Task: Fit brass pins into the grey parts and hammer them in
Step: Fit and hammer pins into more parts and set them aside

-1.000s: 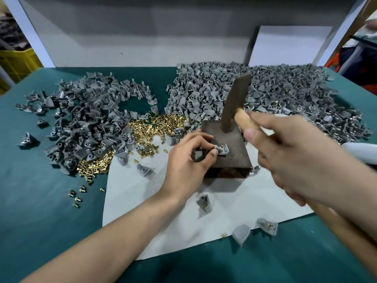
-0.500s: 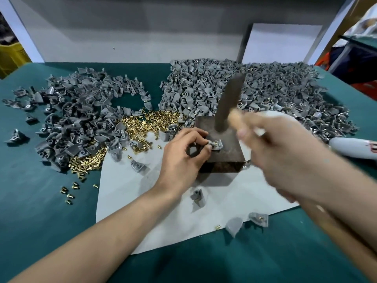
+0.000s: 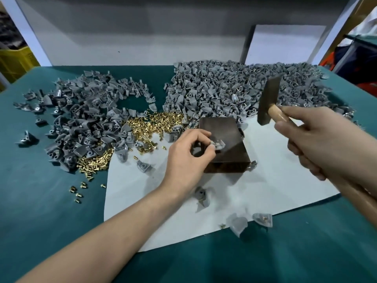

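My left hand [image 3: 188, 160] pinches a small grey part [image 3: 217, 144] against the top of a dark metal block [image 3: 224, 139]; a brass pin sits in the part. My right hand [image 3: 318, 144] grips the wooden handle of a hammer [image 3: 268, 101], whose dark steel head hangs raised above and to the right of the block. A heap of brass pins [image 3: 146, 127] lies left of the block, spreading toward the lower left.
A white sheet [image 3: 265, 190] lies under the block on the green table [image 3: 40, 211]. Large piles of grey parts sit at the back right [image 3: 234, 92] and at the left [image 3: 81, 119]. Several loose parts lie on the sheet's near edge [image 3: 238, 223].
The hammer has swung up and to the right, away from above the block. My left hand still holds the part on the block.
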The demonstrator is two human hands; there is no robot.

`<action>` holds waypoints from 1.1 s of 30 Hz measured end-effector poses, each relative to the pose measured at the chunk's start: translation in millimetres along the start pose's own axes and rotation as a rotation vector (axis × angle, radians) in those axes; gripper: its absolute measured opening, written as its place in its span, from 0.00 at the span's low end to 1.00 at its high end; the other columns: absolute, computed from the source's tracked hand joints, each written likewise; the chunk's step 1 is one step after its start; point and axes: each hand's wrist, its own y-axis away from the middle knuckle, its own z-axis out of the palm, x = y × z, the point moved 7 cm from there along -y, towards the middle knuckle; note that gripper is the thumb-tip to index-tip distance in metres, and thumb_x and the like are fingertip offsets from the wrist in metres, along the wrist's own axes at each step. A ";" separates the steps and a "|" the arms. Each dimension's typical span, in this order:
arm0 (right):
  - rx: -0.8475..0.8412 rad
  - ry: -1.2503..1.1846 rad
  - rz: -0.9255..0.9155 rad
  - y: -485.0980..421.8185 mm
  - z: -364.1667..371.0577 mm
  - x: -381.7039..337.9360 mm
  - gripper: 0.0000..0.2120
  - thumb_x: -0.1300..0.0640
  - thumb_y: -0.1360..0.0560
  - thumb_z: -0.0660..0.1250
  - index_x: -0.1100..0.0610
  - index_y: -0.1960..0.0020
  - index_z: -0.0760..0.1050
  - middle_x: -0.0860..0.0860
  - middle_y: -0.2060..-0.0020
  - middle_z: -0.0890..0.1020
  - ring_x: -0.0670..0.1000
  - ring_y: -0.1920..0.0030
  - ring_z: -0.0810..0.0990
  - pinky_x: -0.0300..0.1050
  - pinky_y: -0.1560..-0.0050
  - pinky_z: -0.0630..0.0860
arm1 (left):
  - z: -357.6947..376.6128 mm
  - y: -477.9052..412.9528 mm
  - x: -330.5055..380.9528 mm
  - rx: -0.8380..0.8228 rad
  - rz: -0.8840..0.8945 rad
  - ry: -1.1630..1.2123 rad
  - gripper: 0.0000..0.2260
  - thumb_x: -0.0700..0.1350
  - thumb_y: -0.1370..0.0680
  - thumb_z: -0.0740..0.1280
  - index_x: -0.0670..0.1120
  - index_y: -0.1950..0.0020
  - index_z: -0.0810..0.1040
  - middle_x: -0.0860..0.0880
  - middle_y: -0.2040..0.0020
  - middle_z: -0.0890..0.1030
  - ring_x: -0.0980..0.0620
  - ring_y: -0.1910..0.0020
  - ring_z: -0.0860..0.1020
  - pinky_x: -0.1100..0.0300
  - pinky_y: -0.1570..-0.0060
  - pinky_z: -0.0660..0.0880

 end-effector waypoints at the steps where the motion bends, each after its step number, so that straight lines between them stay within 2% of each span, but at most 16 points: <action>1: 0.012 0.133 -0.004 -7.5 1.3 9.6 0.06 0.56 0.22 0.60 0.48 0.49 0.74 0.50 0.80 0.72 0.53 0.86 0.70 0.40 0.85 0.67 | -0.3 0.8 0.7 0.004 -0.010 0.021 0.06 0.39 0.26 0.70 0.48 0.61 0.76 0.59 0.49 0.80 0.67 0.50 0.75 0.74 0.51 0.69; 3: 0.058 0.359 0.014 -16.4 11.4 27.1 0.12 0.58 0.24 0.62 0.50 0.42 0.73 0.52 0.75 0.74 0.53 0.82 0.73 0.40 0.82 0.68 | -2.1 1.1 -0.2 0.010 -0.034 0.070 0.07 0.40 0.25 0.69 0.49 0.61 0.75 0.59 0.50 0.80 0.68 0.53 0.75 0.68 0.49 0.72; 4: 0.073 0.417 0.034 -17.7 18.7 36.8 0.16 0.58 0.24 0.63 0.51 0.37 0.72 0.54 0.71 0.75 0.55 0.76 0.75 0.42 0.76 0.70 | -2.7 0.8 -0.8 0.012 -0.047 0.093 0.07 0.40 0.25 0.68 0.49 0.61 0.75 0.59 0.50 0.81 0.68 0.54 0.75 0.64 0.48 0.74; 6: 0.086 0.437 0.069 -18.2 34.5 54.7 0.19 0.56 0.25 0.64 0.51 0.35 0.70 0.56 0.65 0.75 0.62 0.63 0.77 0.47 0.64 0.71 | -3.5 -0.6 -1.9 0.012 -0.067 0.113 0.07 0.39 0.24 0.68 0.49 0.61 0.76 0.59 0.51 0.81 0.66 0.55 0.75 0.59 0.47 0.75; 7: 0.083 0.432 0.089 -17.8 40.7 62.0 0.19 0.55 0.26 0.64 0.51 0.35 0.70 0.58 0.63 0.75 0.63 0.59 0.78 0.48 0.62 0.71 | -3.2 -0.6 -2.1 0.009 -0.075 0.113 0.08 0.39 0.24 0.67 0.50 0.61 0.76 0.59 0.51 0.81 0.65 0.54 0.76 0.57 0.47 0.76; 11: 0.074 0.476 0.134 -16.1 54.5 73.5 0.23 0.50 0.25 0.63 0.47 0.31 0.66 0.62 0.51 0.80 0.66 0.51 0.78 0.52 0.56 0.72 | -2.5 -0.4 -1.1 0.006 -0.071 0.092 0.10 0.40 0.24 0.67 0.52 0.63 0.75 0.60 0.51 0.81 0.62 0.52 0.76 0.55 0.46 0.76; 13: 0.065 0.610 0.144 -13.6 53.6 68.3 0.23 0.48 0.25 0.63 0.48 0.31 0.66 0.61 0.49 0.79 0.65 0.49 0.77 0.52 0.56 0.72 | -2.5 -1.5 -1.2 0.002 -0.059 0.077 0.10 0.39 0.24 0.67 0.52 0.63 0.75 0.59 0.51 0.81 0.63 0.52 0.76 0.58 0.47 0.75; 15: 0.091 0.686 0.057 -12.4 46.4 48.4 0.21 0.48 0.24 0.63 0.52 0.33 0.71 0.58 0.51 0.76 0.63 0.49 0.76 0.52 0.55 0.74 | -2.9 -1.5 -1.9 -0.003 -0.049 0.063 0.09 0.39 0.25 0.67 0.51 0.63 0.75 0.59 0.51 0.80 0.64 0.51 0.75 0.63 0.48 0.73; 18: 0.183 0.375 -0.243 -7.1 35.3 -2.6 0.16 0.54 0.27 0.68 0.57 0.41 0.79 0.53 0.57 0.78 0.56 0.58 0.78 0.52 0.54 0.77 | -0.8 -1.1 -2.3 -0.018 -0.033 0.039 0.08 0.40 0.26 0.67 0.52 0.62 0.75 0.60 0.51 0.80 0.64 0.49 0.75 0.68 0.50 0.70; 20: 0.086 0.220 -0.415 -6.6 44.4 -38.9 0.16 0.57 0.29 0.71 0.55 0.41 0.80 0.49 0.58 0.80 0.49 0.60 0.79 0.45 0.50 0.77 | 1.1 -1.7 -2.8 -0.011 -0.024 0.059 0.04 0.42 0.28 0.66 0.50 0.62 0.75 0.58 0.51 0.79 0.58 0.48 0.75 0.62 0.49 0.72; 22: -0.050 0.250 -0.511 -9.5 65.6 -59.0 0.16 0.58 0.27 0.70 0.55 0.39 0.79 0.48 0.56 0.79 0.48 0.56 0.78 0.38 0.47 0.72 | 1.6 -3.0 -2.5 -0.002 -0.006 0.059 0.02 0.43 0.30 0.65 0.48 0.62 0.74 0.54 0.53 0.79 0.52 0.50 0.75 0.53 0.49 0.74; 25: -0.114 0.354 -0.523 -19.5 81.6 -61.3 0.11 0.57 0.24 0.66 0.54 0.43 0.79 0.50 0.52 0.78 0.50 0.49 0.76 0.40 0.45 0.69 | 1.3 -5.4 -1.6 -0.009 0.036 0.020 0.01 0.45 0.32 0.65 0.50 0.63 0.73 0.54 0.55 0.79 0.53 0.52 0.75 0.54 0.51 0.73; 29: -0.158 0.373 -0.535 -22.6 83.4 -62.2 0.09 0.56 0.26 0.67 0.55 0.46 0.79 0.47 0.56 0.72 0.52 0.49 0.76 0.47 0.46 0.72 | 2.1 -6.1 -4.7 -0.007 0.035 0.006 0.01 0.48 0.32 0.64 0.53 0.62 0.72 0.57 0.55 0.79 0.57 0.51 0.75 0.60 0.53 0.72; 33: -0.237 0.534 -0.582 -21.4 90.1 -64.4 0.11 0.53 0.24 0.65 0.54 0.44 0.75 0.49 0.52 0.71 0.55 0.49 0.77 0.52 0.48 0.73 | 3.7 -4.8 -9.6 0.003 -0.016 0.067 0.02 0.44 0.31 0.64 0.50 0.61 0.73 0.56 0.54 0.79 0.53 0.52 0.75 0.52 0.52 0.73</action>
